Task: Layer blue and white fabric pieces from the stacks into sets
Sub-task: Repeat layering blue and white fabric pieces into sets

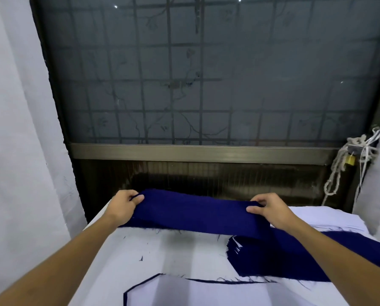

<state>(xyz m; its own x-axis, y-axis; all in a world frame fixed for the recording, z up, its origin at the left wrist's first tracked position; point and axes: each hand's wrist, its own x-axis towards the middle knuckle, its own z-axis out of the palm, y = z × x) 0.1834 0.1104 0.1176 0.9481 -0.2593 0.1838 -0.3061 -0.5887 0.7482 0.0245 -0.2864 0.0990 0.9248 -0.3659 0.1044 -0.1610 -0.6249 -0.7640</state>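
From the head view, the person holds one long blue piece [197,214] stretched crosswise over the far side of the table, just in front of the window [206,74]. Its near edge droops onto the white cloth [173,250] and its right end hangs above the blue stack [273,259]. It looks light, thin and quite limp, sagging along its length, and the dark threads shed on the white suggest raw edges that fray easily. I'd judge the short ends the right place to take it, kept gently taut so it lands flat. The left hand [123,205] pinches the left end, thumb on top and fingers curled beneath. The right hand [267,209] grips the right end, thumb on the near face and fingers folded over the far edge. Both forearms reach straight forward, well apart, wrists level. More white pieces [317,217] lie beyond the right hand. Near the bottom edge a white piece [184,292] lies over blue, which shows only as a thin border.
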